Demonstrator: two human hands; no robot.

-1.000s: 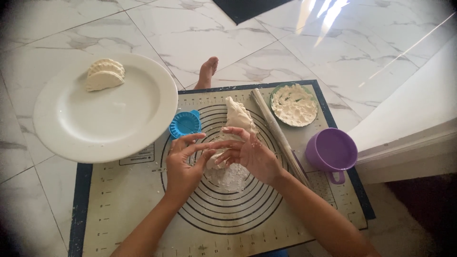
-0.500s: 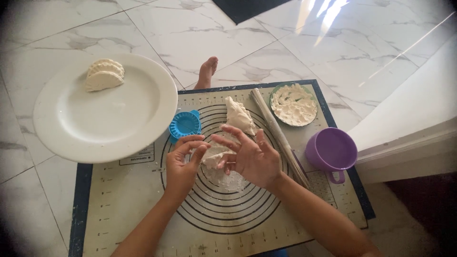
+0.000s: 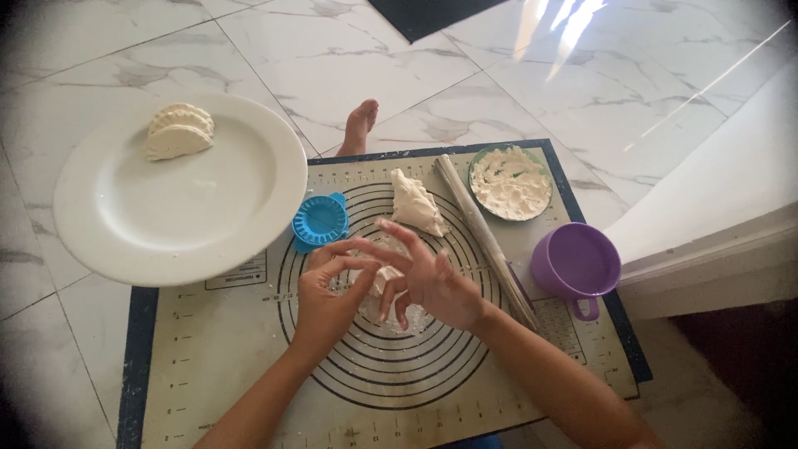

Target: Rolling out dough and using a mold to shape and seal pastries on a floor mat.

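We see a small piece of dough (image 3: 384,276) at the middle of the baking mat (image 3: 208,382), pinched between both hands. Our left hand (image 3: 326,298) curls its fingers onto it from the left; our right hand (image 3: 426,278) holds it with the other fingers spread wide. Toward the mat's far edge lie a dough lump (image 3: 416,204), a blue dumpling press (image 3: 320,221), a rolling pin (image 3: 482,233) and a flour bowl (image 3: 509,181). A purple cup (image 3: 575,264) stands at the right edge. A white plate (image 3: 179,195) with folded dumplings (image 3: 177,130) overlaps the far left corner.
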